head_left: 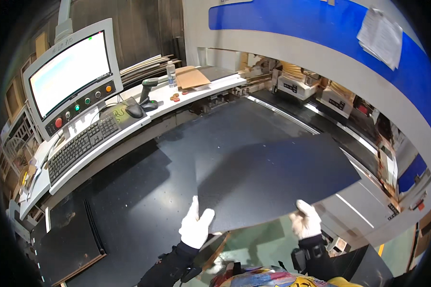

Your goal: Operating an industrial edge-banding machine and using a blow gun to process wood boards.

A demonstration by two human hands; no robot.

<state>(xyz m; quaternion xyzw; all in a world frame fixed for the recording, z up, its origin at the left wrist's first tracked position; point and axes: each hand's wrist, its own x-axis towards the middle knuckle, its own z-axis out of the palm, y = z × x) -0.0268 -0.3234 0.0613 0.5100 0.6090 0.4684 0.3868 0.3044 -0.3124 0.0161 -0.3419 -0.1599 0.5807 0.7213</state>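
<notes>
Left hand (195, 226) at 7 o'clock and right hand (306, 219) at 5, both gloved, each pinch one dark sheet's (273, 177) near edge.

A large monitor (69, 71) stood far up and to the left of the left hand's fingers (194, 205), tilted in a pale grey housing; its screen glowed white with a thin blue-green band along the top. Far above and to the right of the right hand's fingers (302, 206), a sheaf of white paper notices (380, 36) hung on the machine's blue panel. Small white labels with dark print (292, 88) sat on the tool blocks well above those fingers, with another (340, 103) to their right.
</notes>
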